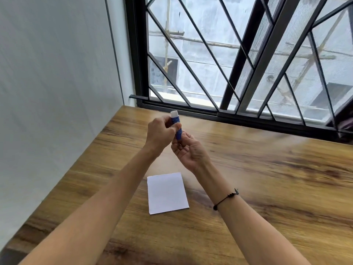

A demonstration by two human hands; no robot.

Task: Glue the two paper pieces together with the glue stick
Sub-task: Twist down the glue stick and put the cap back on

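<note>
I see the glue stick held upright above the wooden table, beyond the white paper, which lies flat on the table nearer to me. My left hand is curled around the blue barrel, fingers closed on its upper part. My right hand pinches the stick's lower end, palm turned up, just beside the left. The white tip points toward the barred window.

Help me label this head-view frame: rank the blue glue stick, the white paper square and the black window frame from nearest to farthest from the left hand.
1. Blue glue stick: gripped in the left hand, white end up.
2. White paper square: flat on the wooden table, below the hands, toward the person.
3. Black window frame: beyond the table's far edge.
</note>
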